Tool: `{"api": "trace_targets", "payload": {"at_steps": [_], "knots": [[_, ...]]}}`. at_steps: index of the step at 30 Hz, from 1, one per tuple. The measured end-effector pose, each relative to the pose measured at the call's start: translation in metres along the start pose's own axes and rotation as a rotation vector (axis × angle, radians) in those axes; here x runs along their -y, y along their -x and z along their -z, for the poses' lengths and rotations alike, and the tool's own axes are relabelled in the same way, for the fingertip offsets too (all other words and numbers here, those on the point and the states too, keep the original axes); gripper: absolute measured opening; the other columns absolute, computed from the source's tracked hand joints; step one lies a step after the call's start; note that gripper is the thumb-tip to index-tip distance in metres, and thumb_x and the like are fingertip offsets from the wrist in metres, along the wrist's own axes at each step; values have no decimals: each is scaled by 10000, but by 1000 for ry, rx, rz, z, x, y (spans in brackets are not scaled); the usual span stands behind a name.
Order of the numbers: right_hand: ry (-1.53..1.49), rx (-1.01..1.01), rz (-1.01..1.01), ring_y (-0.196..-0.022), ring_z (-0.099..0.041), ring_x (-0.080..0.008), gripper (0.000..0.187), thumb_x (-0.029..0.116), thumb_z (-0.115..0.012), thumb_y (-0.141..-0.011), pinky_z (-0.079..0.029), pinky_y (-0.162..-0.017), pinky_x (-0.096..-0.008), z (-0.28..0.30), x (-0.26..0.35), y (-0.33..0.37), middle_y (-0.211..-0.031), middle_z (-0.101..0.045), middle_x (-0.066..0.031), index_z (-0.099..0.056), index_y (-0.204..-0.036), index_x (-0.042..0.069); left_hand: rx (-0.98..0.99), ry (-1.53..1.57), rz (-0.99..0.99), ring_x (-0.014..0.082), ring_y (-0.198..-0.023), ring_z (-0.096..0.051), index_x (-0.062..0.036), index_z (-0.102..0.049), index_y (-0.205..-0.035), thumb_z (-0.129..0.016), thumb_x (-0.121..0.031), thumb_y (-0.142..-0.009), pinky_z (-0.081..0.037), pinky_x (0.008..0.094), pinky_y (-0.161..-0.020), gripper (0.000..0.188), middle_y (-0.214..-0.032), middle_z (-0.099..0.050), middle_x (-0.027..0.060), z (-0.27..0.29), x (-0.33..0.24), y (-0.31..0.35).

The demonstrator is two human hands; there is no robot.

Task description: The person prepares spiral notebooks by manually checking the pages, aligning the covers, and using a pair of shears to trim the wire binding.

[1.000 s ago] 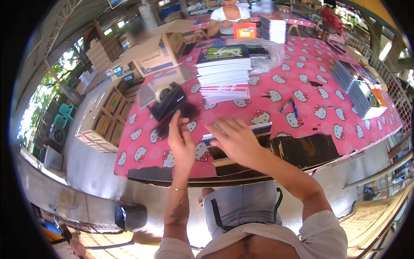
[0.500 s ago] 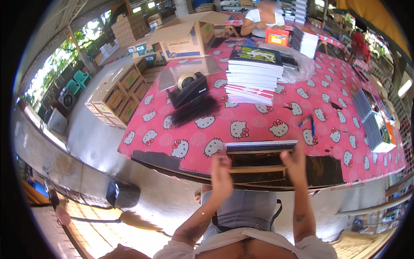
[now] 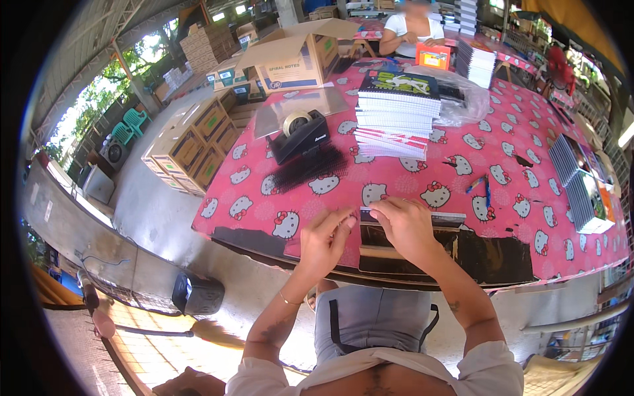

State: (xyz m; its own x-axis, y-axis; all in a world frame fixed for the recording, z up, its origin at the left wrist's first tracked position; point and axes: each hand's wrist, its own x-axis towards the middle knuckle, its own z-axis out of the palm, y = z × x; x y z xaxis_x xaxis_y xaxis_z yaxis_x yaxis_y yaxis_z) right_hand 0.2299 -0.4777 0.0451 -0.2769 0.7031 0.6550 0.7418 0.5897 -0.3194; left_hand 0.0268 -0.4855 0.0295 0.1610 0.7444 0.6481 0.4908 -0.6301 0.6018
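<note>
A notebook or stack of sheets with a white and dark edge [image 3: 449, 218] lies along the back of a wooden frame [image 3: 389, 253] at the table's near edge. My left hand [image 3: 325, 241] is closed in a pinch just off the left end of that edge. Over the same end bends my right hand [image 3: 408, 231], thumb and fingertips pinched together. Whatever either pinch holds is too small or hidden to make out. Beyond my hands lies a heap of black plastic binding coils [image 3: 310, 170], beside a black tape dispenser [image 3: 300, 137].
A tall stack of spiral notebooks [image 3: 396, 119] stands mid-table near clear plastic wrap [image 3: 479, 109]. Pens [image 3: 479, 186] and more notebooks [image 3: 581, 188] are to the right. An open carton [image 3: 297, 63] sits at the back left. Across the table, a person [image 3: 413, 33] handles a red notebook [image 3: 433, 57].
My right hand has moved left from the right end of the edge to its left end, beside my left hand. Both hands have gone from loosely spread to pinched. The view has shifted slightly.
</note>
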Motion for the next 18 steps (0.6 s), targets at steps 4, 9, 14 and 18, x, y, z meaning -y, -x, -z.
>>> {"api": "trace_targets", "payload": {"at_steps": [4,9,14,18], "knots": [[-43,6,-4,-681,-675,-269,100,172,-719,-894,-523,-616,-398,-2,-5,-2,-791,-686,-60,-729,-966,105,-21,39,25,213,-632,-648,-30,-752,-1084,-739,-91,-917,-542,301,-558,179,-869,-702,119,-5,-1,1],[-50,13,1,-673,-669,-275,97,172,-713,-894,-522,-597,-405,-1,-4,-3,-770,-667,-56,-727,-961,104,-6,17,33,180,-733,-683,14,-738,-1082,-733,-19,-905,-559,281,-620,180,-899,-693,128,-6,2,-5],[-69,59,22,-681,-663,-288,106,172,-708,-895,-524,-602,-402,5,-3,-6,-765,-652,-56,-725,-976,105,-13,2,38,213,-777,-682,16,-726,-1061,-743,-19,-892,-559,308,-650,174,-878,-683,120,-3,4,-10],[-132,121,18,-725,-659,-333,138,128,-714,-896,-520,-629,-434,9,-4,-5,-868,-660,-102,-706,-1025,81,171,22,-52,257,-783,-678,-9,-685,-1133,-756,-32,-883,-544,341,-657,260,-980,-667,114,10,2,-32]]}}
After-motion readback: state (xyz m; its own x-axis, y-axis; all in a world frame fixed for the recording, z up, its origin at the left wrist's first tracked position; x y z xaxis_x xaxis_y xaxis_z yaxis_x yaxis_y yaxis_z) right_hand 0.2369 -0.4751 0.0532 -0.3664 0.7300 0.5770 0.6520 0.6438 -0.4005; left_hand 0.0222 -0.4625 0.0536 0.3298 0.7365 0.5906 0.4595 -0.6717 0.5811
